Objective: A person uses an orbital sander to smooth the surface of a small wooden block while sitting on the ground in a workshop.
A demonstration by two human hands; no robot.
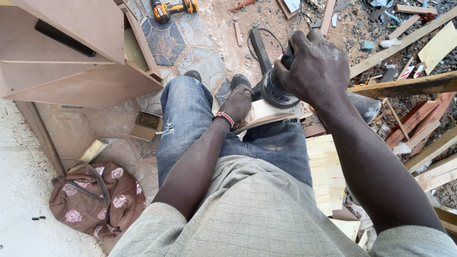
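I sit with a pale wooden piece (266, 114) resting across my knees. My left hand (237, 102) presses down on its left end, fingers curled over the edge; a beaded band circles that wrist. My right hand (316, 66) grips the top of a round grey power sander (276, 90), which sits flat on the wooden piece. The sander's black cord runs away over the ground ahead. My jeans (190, 119) and shoes show below the wood.
A brown board cabinet (71, 52) stands at the left. A yellow and black drill (173, 8) lies on the patterned floor ahead. A small box of nails (146, 124) and a flowered brown bag (95, 197) sit left. Wood offcuts and planks (404, 85) crowd the right.
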